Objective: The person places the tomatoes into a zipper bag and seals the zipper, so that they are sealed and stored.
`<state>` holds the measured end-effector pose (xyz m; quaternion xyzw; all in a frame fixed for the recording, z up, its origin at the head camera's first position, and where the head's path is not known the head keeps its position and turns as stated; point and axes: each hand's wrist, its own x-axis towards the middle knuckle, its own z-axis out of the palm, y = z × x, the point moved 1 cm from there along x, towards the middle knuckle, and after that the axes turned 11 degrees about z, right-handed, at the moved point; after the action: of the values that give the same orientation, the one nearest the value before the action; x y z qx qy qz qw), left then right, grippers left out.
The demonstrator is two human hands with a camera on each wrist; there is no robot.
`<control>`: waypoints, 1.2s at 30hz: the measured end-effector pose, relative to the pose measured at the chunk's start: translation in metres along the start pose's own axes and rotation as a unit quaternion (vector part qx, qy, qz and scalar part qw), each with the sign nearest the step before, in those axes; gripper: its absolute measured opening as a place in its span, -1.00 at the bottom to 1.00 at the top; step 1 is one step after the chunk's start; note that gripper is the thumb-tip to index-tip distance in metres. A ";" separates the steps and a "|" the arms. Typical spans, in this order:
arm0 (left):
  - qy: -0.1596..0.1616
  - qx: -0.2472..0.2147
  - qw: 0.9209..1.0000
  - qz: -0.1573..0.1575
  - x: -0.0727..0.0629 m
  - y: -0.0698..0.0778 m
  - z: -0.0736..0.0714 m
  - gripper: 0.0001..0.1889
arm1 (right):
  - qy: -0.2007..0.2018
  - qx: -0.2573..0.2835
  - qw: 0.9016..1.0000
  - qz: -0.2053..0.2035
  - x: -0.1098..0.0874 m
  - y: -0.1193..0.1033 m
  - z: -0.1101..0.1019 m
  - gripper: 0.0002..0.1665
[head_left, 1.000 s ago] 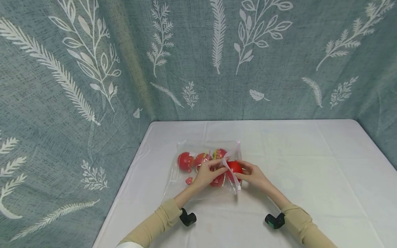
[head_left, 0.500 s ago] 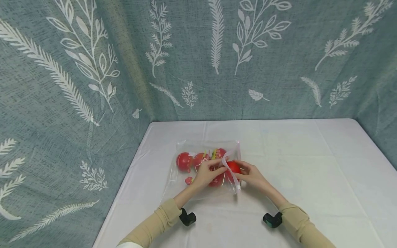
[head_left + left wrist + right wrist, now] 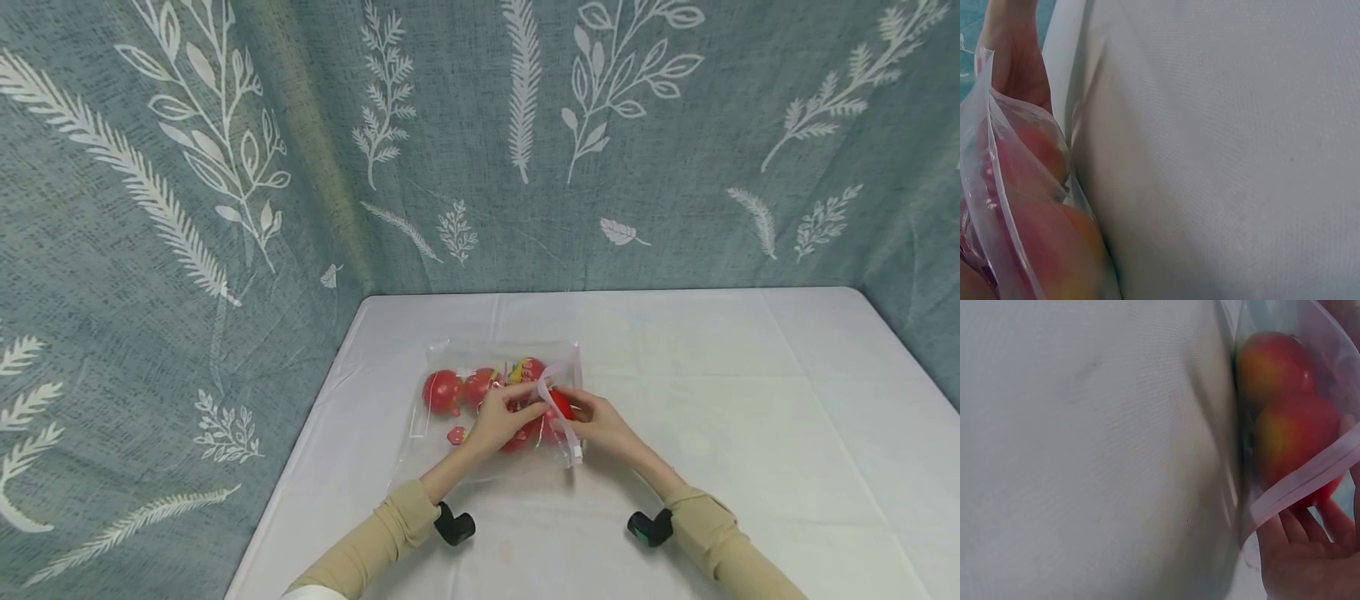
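Note:
A clear zip bag (image 3: 427,458) with a printed strawberry lies on its side on the table, mouth to the right. My left hand (image 3: 498,417) pinches the pinkish zip edge and lifts it. My right hand (image 3: 600,421) is at the mouth, thumb and fingers around a red round fruit (image 3: 561,405) that is mostly inside. In the right wrist view this fruit (image 3: 1297,437) shows a yellow-green blush, and another fruit (image 3: 1272,365) lies behind it. Several similar red fruits, such as the leftmost fruit (image 3: 442,392), show through the plastic.
A white cloth covers the table (image 3: 735,400), which extends to the right of the bag. A blue-green curtain (image 3: 480,150) with white leaf prints hangs behind it and at the left. Each wrist carries a black camera (image 3: 455,525).
My right hand has moved left, taking the red fruit deeper into the bag. The fruits inside have shifted slightly left. My left hand keeps its pinch on the zip edge.

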<state>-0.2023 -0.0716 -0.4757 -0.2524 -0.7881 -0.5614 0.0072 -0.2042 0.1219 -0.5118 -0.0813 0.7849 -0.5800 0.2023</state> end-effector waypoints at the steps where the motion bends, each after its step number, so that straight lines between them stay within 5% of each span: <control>1: 0.001 -0.001 1.000 -0.002 0.000 0.000 0.000 -0.63 | 0.000 -0.002 1.000 -0.003 0.001 0.000 0.001 -0.23; 12: 0.003 0.002 1.000 0.010 0.001 0.006 -0.002 -0.62 | -0.009 -0.015 1.000 -0.006 0.009 -0.003 0.004 -0.21; 19: 0.002 -0.002 1.000 -0.003 -0.002 0.028 -0.005 -0.63 | -0.021 -0.021 1.000 -0.002 0.015 -0.003 0.003 -0.23; 25: 0.005 -0.002 1.000 -0.006 0.000 0.005 -0.001 -0.62 | -0.020 -0.028 0.999 -0.008 0.018 -0.004 0.005 -0.26; 36: -0.007 -0.002 1.000 0.000 -0.003 0.004 -0.002 -0.64 | -0.013 -0.061 0.998 -0.017 0.017 -0.007 0.008 -0.28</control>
<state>-0.1989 -0.0733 -0.4720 -0.2559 -0.7870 -0.5614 0.0010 -0.2166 0.1066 -0.5108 -0.1142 0.8147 -0.5331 0.1975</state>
